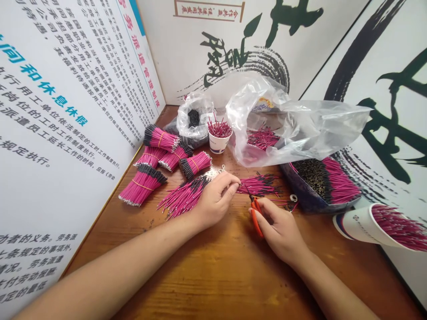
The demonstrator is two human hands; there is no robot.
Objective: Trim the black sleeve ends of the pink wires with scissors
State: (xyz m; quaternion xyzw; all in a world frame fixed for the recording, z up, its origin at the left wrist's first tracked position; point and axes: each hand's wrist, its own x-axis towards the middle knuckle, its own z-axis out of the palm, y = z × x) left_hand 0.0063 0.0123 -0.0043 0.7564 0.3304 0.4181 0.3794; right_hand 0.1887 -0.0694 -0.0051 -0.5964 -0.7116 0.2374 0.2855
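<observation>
The right grip holds orange-handled pliers near the left grip, with pink wires lying behind.

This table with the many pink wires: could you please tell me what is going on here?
A person is working on small wires with both hands. The right hand holds an orange-handled tool, its tip close to the pinched left hand; what that hand grips is too small to tell. Loose pink wires lie beside the left hand. Banded bundles lie further left, and a paper cup full of wires stands behind.
</observation>
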